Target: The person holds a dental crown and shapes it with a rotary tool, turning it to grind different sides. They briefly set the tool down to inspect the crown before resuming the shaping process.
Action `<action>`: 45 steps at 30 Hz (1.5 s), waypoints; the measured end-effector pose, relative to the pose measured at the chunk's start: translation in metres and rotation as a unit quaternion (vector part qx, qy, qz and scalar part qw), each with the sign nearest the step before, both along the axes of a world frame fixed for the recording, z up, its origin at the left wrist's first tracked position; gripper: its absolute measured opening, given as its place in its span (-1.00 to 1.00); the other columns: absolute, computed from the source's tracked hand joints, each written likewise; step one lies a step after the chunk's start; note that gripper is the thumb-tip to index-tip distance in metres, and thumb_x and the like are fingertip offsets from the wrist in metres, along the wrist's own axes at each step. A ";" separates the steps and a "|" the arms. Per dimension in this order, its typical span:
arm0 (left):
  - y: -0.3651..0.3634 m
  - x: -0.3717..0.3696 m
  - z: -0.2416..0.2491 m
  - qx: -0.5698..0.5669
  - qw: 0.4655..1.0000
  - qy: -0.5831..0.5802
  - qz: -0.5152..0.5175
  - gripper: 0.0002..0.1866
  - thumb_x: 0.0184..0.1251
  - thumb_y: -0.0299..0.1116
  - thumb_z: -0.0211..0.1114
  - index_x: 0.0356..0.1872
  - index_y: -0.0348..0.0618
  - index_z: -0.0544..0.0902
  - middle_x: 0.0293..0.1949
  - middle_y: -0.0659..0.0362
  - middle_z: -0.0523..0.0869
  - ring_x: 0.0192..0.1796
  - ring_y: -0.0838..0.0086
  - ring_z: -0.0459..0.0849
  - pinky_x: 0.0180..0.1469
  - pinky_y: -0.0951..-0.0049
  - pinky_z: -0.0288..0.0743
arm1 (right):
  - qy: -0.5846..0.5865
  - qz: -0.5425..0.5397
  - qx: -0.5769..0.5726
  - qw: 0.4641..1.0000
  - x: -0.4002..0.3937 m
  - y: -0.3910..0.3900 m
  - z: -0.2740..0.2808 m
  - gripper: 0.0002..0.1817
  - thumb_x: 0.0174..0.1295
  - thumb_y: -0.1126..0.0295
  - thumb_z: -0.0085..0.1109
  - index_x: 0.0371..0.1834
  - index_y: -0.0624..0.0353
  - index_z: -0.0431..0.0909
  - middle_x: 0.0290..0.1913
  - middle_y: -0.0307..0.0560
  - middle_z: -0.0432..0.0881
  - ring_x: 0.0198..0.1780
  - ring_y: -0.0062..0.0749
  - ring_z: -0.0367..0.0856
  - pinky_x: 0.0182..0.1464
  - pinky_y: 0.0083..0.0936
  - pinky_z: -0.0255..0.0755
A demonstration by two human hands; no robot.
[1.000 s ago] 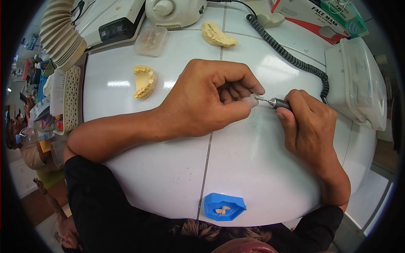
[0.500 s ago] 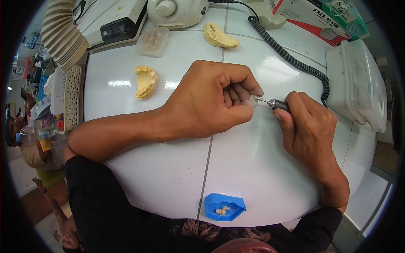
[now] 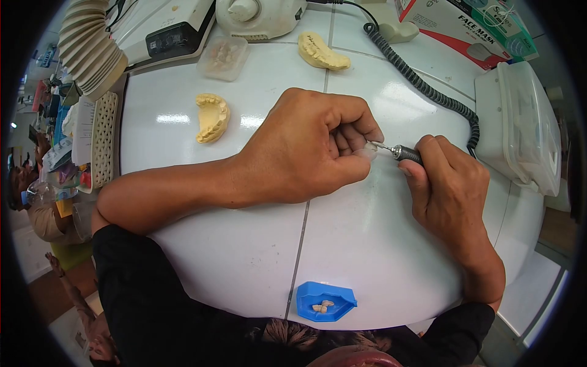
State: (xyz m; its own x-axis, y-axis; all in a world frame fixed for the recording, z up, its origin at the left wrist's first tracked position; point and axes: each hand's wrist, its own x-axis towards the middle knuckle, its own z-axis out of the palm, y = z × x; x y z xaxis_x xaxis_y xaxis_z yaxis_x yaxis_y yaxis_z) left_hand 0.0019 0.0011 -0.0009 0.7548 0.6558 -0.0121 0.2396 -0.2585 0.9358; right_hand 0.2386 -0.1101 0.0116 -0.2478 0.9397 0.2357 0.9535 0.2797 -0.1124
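My left hand [image 3: 306, 150] is closed above the table, pinching a small whitish, translucent piece [image 3: 370, 150] between thumb and fingertips; its exact kind is largely hidden. In my right hand [image 3: 454, 186] is a dark-gripped rotary handpiece [image 3: 408, 155], held like a pen and pointing left. Its thin metal bur [image 3: 383, 146] reaches right up to the piece at the left fingertips. Below the hands, near the table's front edge, sits a small blue tray [image 3: 343, 309] with several tooth-coloured pieces [image 3: 323, 306] in it.
Two yellowish dental casts [image 3: 212, 119] [image 3: 322, 52] stand on the white table. Behind are a lidded clear box [image 3: 224, 58], a control unit [image 3: 260, 18] and a ribbed hose [image 3: 92, 52]. A coiled cord [image 3: 422, 85] runs near a plastic container [image 3: 520, 122]. People are at the left.
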 end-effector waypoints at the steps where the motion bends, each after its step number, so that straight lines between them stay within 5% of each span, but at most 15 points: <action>1: 0.000 0.000 -0.001 0.003 1.000 -0.001 0.001 -0.78 0.37 -0.44 0.58 -0.03 -0.30 0.87 -0.29 0.29 0.81 -0.32 0.77 0.62 -0.30 0.69 0.51 | 0.000 0.000 0.005 1.000 0.000 0.000 -0.001 -0.56 0.58 0.01 0.39 -0.31 0.11 0.54 -0.47 -0.17 0.46 -0.53 -0.25 0.51 -0.46 -0.26 0.35; 12: -0.001 0.001 -0.002 0.006 1.000 -0.003 -0.002 -0.80 0.38 -0.43 0.58 -0.06 -0.31 0.87 -0.31 0.29 0.81 -0.31 0.75 0.64 -0.31 0.67 0.50 | 0.005 0.006 0.011 1.000 0.001 0.001 -0.002 -0.53 0.58 -0.02 0.38 -0.34 0.10 0.52 -0.48 -0.17 0.43 -0.55 -0.26 0.48 -0.47 -0.25 0.31; 25: 0.001 -0.006 -0.011 -0.074 0.993 -0.089 -0.007 -0.74 0.70 -0.45 0.42 0.24 -0.35 0.72 0.04 0.13 0.82 0.08 0.60 0.82 0.05 0.55 0.70 | 0.076 0.022 0.052 0.996 0.013 -0.004 -0.002 -0.63 0.56 0.14 0.40 -0.34 0.11 0.54 -0.52 -0.15 0.49 -0.59 -0.19 0.53 -0.51 -0.22 0.34; 34: 0.000 -0.006 -0.005 -0.146 0.982 -0.112 0.030 -0.76 0.74 -0.40 0.40 0.26 -0.24 0.68 0.07 0.19 0.78 0.08 0.58 0.83 -0.03 0.54 0.64 | 0.052 0.008 0.056 0.997 0.018 -0.008 0.001 -0.61 0.56 0.11 0.40 -0.36 0.11 0.58 -0.50 -0.13 0.56 -0.55 -0.15 0.62 -0.50 -0.19 0.44; 45: 0.000 -0.009 -0.006 -0.137 0.985 -0.107 0.019 -0.83 0.71 -0.48 0.36 0.18 -0.24 0.66 0.03 0.21 0.75 0.07 0.58 0.81 0.11 0.51 0.66 | 0.049 -0.001 0.056 0.997 0.018 -0.010 -0.003 -0.61 0.52 0.08 0.46 -0.35 0.11 0.62 -0.50 -0.13 0.57 -0.56 -0.17 0.63 -0.47 -0.19 0.47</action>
State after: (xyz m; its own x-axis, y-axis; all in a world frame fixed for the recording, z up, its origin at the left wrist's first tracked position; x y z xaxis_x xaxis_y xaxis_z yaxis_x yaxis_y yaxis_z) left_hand -0.0074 0.0011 -0.0070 0.7348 0.6773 -0.0359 0.0347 0.0153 0.9993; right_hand 0.2571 -0.1196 0.0090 -0.2170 0.9066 0.3620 0.9401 0.2939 -0.1726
